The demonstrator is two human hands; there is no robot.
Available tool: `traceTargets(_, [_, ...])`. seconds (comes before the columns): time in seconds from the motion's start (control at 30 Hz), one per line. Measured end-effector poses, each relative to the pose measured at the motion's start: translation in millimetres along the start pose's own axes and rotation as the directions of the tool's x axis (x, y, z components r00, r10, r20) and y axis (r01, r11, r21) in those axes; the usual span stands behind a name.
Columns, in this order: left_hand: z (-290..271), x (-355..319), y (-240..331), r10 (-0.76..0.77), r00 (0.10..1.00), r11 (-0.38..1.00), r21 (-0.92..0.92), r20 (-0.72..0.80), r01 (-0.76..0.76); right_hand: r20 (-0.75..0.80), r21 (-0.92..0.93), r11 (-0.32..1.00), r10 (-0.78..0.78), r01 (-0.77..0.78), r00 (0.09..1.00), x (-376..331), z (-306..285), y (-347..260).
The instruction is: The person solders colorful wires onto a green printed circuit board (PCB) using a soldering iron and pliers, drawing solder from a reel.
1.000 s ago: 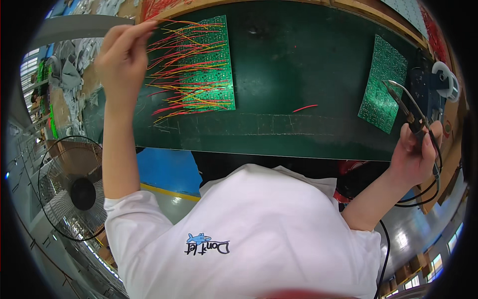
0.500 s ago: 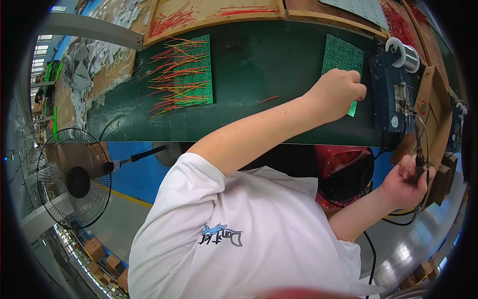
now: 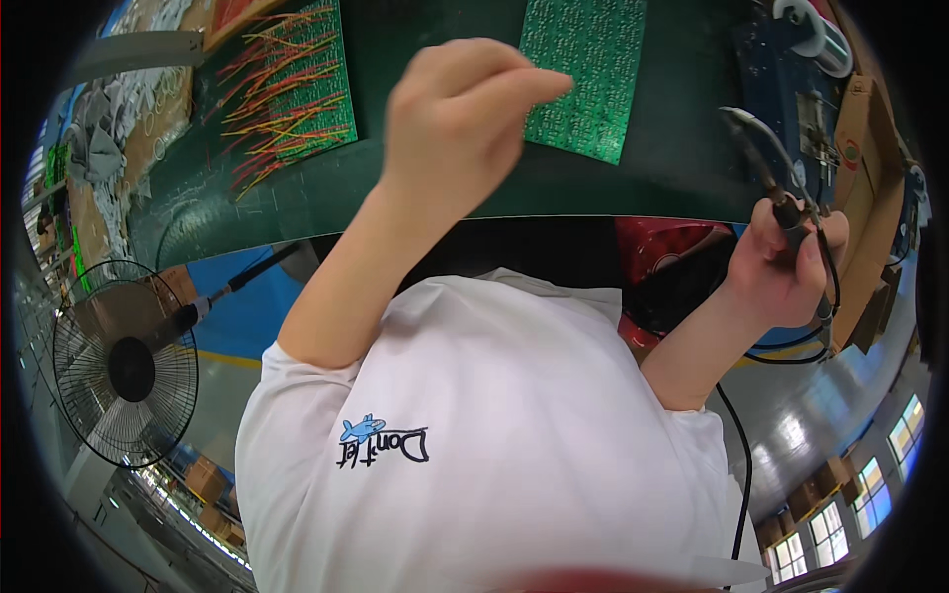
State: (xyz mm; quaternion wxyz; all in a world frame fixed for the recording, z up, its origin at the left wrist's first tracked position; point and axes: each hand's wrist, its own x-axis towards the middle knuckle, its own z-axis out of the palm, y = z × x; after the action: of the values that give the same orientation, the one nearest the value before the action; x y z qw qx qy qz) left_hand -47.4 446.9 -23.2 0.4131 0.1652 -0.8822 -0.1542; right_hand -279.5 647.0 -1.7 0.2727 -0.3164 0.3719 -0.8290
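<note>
Head view. The left hand is raised over the dark green work mat, fingers curled together with the tips pinched toward the near corner of a bare green circuit board. Whether anything sits between the fingertips, or whether they touch the board, cannot be made out. The board lies flat on the mat, its top edge cut off by the frame.

The right hand is closed in a fist around the handle of a soldering iron. The iron's tip points up and away from the board, well apart from it, and its black cable loops down from the fist past the white shirt.

Open mat lies between the bare board and a second circuit board at upper left, which is covered in red, yellow and orange wires. The mat's near edge curves just above the shirt.

At upper right a blue fixture stands beside a solder spool. Cardboard boxes line the right rim, with a small round red-and-green label on one. A red object under the bench is partly hidden by the arm.

At lower left stands a black floor fan. Windows at lower right are distorted by the lens.
</note>
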Motion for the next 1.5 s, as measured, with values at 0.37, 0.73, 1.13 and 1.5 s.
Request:
traceTargets(0.37, [-7,-57,-18,-0.157,0.985,0.981,-0.105,0.072,0.164,0.308,-0.278,0.946,0.253,-0.168,0.917,5,28,82])
traceTargets(0.73, [-4,-57,-20,-0.137,0.985,0.984,-0.098,0.107,0.148,0.381,-0.282,0.957,0.18,-0.072,0.907,3,19,90])
traceTargets(1.13, [-1,-60,-20,-0.127,0.986,0.979,-0.145,0.104,0.141,0.461,-0.359,0.93,0.248,-0.077,0.852,7,17,87])
traceTargets(1.5, [-2,-60,-17,-0.141,0.98,0.978,-0.137,0.138,0.16,0.447,-0.365,0.928,0.241,-0.07,0.862,6,17,87])
